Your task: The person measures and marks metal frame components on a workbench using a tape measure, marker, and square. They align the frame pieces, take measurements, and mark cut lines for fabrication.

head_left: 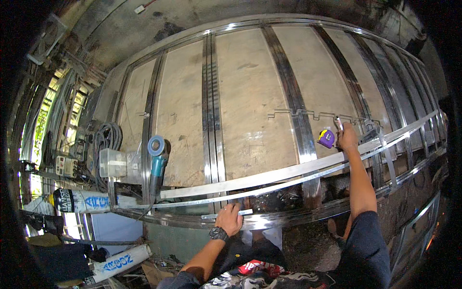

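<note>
My left hand (229, 219), with a dark watch on its wrist, is at the near rail of the metal frame. Its fingers are closed over a short, light metal strip (246, 212) lying along that rail. Farther out to the right, my right hand (348, 137) grips a white marker (340, 124), its dark end pointing away from me. A purple and yellow tape measure (326, 138) sits just left of that hand. Beneath my right forearm run a long pale flat bar (250, 182) and a thinner metal strip (279, 185). A thin stepped metal piece (315, 115) lies beyond the marker.
Shiny metal crossbars (211, 106) span the large board (250, 96). At left lie a teal angle grinder (157, 161), a clear plastic box (112, 163) and coiled cable (107, 137). Gas cylinders (82, 200) lie beyond the left end. A flat bar (388, 161) crosses the right side.
</note>
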